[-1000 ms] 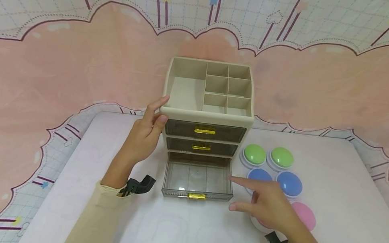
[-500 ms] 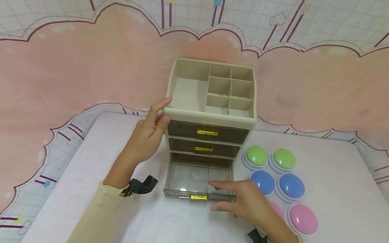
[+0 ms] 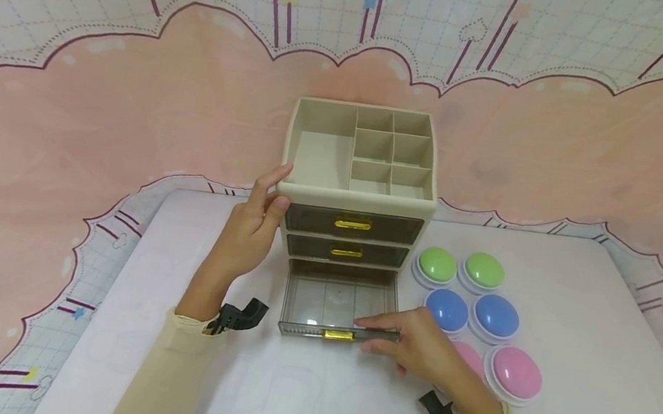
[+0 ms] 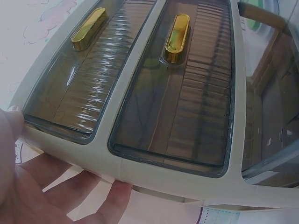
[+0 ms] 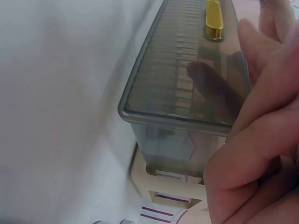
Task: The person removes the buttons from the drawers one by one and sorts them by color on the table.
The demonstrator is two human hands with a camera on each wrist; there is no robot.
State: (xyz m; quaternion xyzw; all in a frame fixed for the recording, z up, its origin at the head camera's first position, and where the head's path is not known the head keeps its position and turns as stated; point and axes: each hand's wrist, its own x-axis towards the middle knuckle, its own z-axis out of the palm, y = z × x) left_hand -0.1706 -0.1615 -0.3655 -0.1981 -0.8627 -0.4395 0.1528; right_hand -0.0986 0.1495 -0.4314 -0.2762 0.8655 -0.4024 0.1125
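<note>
A beige desktop organizer (image 3: pixel 314 194) stands at the table's back, with two closed smoked-clear drawers (image 3: pixel 311 220) and a pulled-out bottom drawer (image 3: pixel 320 295). The bottom drawer has a gold handle (image 3: pixel 338 335) and nothing inside. My left hand (image 3: pixel 247 235) grips the organizer's left side, the thumb at the front edge and the fingers along the side wall, as the left wrist view shows. At the right part of the bottom drawer's front, my right hand (image 3: pixel 414 341) pinches the panel, index finger over the rim and thumb in front. Its other fingers are partly hidden.
Right of the organizer are round push lights or buttons in pairs: green (image 3: pixel 437 264), blue (image 3: pixel 497 316) and pink (image 3: pixel 516 372). One pink piece is partly behind my right hand. A patterned cloth (image 3: pixel 132 106) hangs behind the white table (image 3: pixel 258 398).
My right hand has moved left from beside the drawer to its front panel, and its fingers have closed on it. The left hand stays on the organizer.
</note>
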